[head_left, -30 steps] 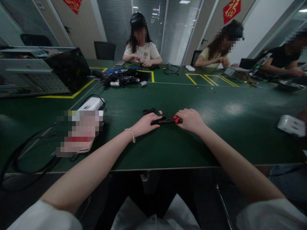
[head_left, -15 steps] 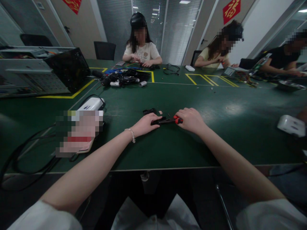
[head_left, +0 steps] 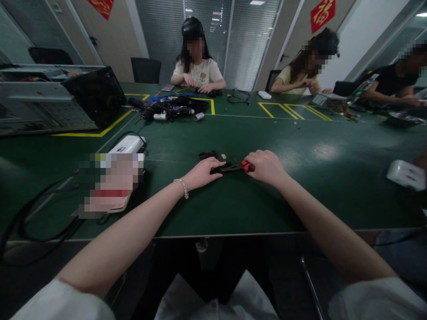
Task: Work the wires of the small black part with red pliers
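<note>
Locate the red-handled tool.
Head view, table centre: the tool is gripped by the right hand, its tip on the black part held by the left hand.

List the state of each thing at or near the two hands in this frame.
left hand: fingers closed over the black part, pressing it to the table.
right hand: closed around the red-handled tool.
red-handled tool: held low, tip at the black part.
small black piece: loose on the table, untouched.
white box: lying flat, cable attached.
</note>
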A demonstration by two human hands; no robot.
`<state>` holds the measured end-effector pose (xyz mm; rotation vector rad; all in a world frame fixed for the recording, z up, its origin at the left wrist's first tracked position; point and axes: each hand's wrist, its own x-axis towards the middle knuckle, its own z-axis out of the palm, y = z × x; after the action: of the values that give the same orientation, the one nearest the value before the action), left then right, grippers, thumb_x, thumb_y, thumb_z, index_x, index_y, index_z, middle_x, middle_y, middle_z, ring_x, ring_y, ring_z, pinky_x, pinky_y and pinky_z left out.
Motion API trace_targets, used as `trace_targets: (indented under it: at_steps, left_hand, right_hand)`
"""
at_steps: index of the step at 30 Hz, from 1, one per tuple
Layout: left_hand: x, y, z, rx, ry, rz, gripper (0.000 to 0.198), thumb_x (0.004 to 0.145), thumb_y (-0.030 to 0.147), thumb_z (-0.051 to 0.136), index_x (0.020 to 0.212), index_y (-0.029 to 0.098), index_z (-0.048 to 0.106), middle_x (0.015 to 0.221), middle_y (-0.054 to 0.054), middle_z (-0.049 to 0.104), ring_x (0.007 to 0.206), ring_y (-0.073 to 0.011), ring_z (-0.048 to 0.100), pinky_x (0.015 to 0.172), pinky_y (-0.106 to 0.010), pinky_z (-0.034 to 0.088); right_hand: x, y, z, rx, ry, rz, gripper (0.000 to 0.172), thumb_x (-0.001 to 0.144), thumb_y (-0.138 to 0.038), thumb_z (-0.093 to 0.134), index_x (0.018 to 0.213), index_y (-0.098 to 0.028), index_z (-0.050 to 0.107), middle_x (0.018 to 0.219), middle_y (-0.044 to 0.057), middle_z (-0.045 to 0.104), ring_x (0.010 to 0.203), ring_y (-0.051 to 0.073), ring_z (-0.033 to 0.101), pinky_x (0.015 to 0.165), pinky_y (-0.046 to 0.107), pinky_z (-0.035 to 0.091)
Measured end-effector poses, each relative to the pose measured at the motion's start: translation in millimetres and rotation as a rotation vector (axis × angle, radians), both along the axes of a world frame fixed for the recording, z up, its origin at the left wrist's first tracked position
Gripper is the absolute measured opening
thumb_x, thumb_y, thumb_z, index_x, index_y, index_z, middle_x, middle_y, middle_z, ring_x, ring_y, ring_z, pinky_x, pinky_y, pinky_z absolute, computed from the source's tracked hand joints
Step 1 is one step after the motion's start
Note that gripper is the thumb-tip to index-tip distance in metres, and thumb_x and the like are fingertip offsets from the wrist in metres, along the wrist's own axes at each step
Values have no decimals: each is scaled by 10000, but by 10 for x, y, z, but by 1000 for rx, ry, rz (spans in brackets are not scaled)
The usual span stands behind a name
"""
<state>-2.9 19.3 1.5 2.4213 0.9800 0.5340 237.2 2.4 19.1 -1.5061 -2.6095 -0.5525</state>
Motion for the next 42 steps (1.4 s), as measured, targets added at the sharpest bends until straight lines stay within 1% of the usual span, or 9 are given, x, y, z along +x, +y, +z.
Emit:
trace_targets:
  at_steps: [6,13,21,28,35,42]
  left_hand:
    - [-3,-1,11,-2,24,4,452,817,242,557,1258,180,478,1128,-74,541,1002,-181,523,905,-321,397]
    - [-6,-14,30,-16,13,5,438,816,249,550,1245,181,487,1133,-70,540,1017,-182,517,919,-333,391]
    - [-7,-16,36,-17,24,7,440,820,247,550,1251,196,480,1130,-66,535,1009,-180,522,908,-331,398]
    - [-2,-4,0,19,-16,-1,426,808,227,571,1225,181,503,1129,-70,548,1028,-180,517,934,-328,389]
    - [-2,-15,20,-3,-4,0,428,811,229,566,1229,162,500,1134,-77,544,1021,-177,518,935,-325,389]
    - [-9,-15,27,-8,8,-2,446,813,243,560,1249,190,479,1145,-65,537,1029,-178,514,929,-334,388]
  right_hand:
    - [-1,3,-3,-44,14,-20,244,737,-344,506,876,-172,609,858,69,636,763,200,530,641,307,310]
    - [0,5,1,-8,9,6,213,738,-314,499,857,-173,606,842,69,633,777,205,518,642,308,309]
    - [2,3,3,-22,19,3,217,732,-323,513,866,-180,607,856,70,636,772,203,519,644,306,309]
    - [-9,-6,19,32,-12,25,217,733,-291,515,885,-163,603,872,81,628,809,219,504,666,317,299]
    - [6,-1,-5,-3,9,17,211,736,-296,509,873,-166,602,862,79,629,785,207,509,653,312,300]
    - [-6,2,17,0,2,23,207,731,-285,515,875,-168,605,866,83,631,792,213,509,654,315,306]
